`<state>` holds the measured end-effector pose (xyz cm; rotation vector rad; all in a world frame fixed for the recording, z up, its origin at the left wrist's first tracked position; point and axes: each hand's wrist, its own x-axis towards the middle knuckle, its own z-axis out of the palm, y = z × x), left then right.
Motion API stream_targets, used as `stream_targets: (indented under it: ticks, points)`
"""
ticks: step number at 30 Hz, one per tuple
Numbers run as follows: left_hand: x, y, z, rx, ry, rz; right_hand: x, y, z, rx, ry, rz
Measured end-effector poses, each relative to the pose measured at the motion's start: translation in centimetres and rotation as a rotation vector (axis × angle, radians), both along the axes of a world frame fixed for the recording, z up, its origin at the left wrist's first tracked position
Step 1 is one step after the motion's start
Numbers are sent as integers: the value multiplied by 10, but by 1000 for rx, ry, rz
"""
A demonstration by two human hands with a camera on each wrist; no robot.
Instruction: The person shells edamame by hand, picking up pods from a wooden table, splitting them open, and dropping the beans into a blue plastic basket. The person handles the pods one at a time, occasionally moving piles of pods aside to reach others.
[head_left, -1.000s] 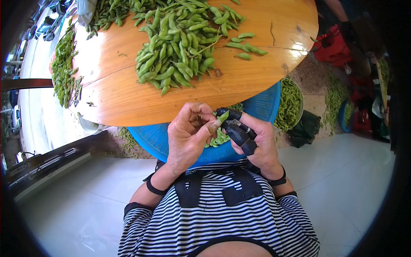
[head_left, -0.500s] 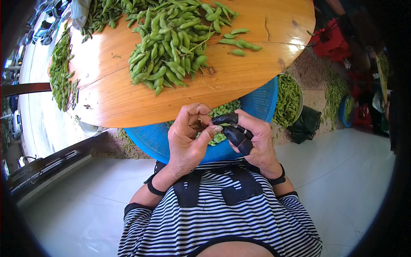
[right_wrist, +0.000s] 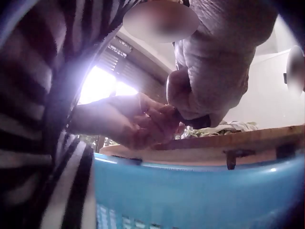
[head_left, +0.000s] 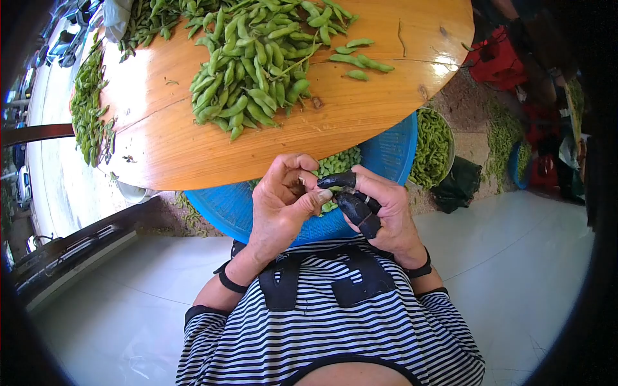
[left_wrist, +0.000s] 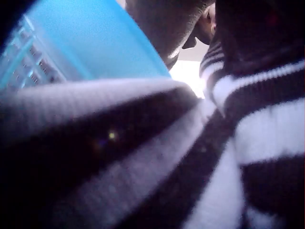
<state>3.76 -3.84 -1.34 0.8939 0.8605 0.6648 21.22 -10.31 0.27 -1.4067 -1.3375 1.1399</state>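
Over a blue plastic basket (head_left: 394,151), both hands meet at one green soybean pod (head_left: 335,189). My right hand (head_left: 386,202) pinches the pod between a thumb and forefinger wrapped in black coverings, which hide most of it. The left hand (head_left: 277,206) has its fingers curled and its thumb pressed at the pod's near end. Shelled green beans (head_left: 341,162) lie in the basket below the hands. Against the striped shirt, the left wrist view shows the basket wall (left_wrist: 100,38) but no left hand. Both hands appear close together in the right wrist view.
A wooden table (head_left: 360,112) overhangs the basket's far side and bears a large heap of pods (head_left: 251,71). More pods (head_left: 90,109) lie at its left edge. At the right stand a bowl of pods (head_left: 432,148), a dark bag (head_left: 458,185) and a red crate (head_left: 497,61).
The pod stood up between the fingertips one second ago; it now lies lower, mostly covered by the right thumb and forefinger. The head view has shifted slightly.
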Motion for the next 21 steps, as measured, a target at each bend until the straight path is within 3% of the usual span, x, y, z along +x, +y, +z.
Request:
stream_targets:
  ticks: [2,4,8,10,11,13,14,17,21]
  points:
    - [-3,4,-1,-86,-32,-33,1,1,-5,44,9,10]
    - [-5,8,1,-326,-199,-84,0,1,-9,88,17,21]
    - [-5,4,2,-317,-153,-76,-5,2,-1,50,38,-18]
    - [-2,-3,0,-59,-5,-33,-7,1,2,-31,56,-45]
    - [-3,-4,-3,-61,-5,-34,-7,0,0,-57,65,-50]
    - [-5,-5,-12,309,142,-102,-8,-3,-1,-86,73,-55]
    - [-5,-6,-12,307,143,-102,-7,-3,0,-84,60,-39]
    - [-1,-8,-16,1000,468,-21,-9,-5,-2,-73,37,-48]
    - [2,-8,-20,1203,539,-27,-16,-6,-6,1,-46,-124]
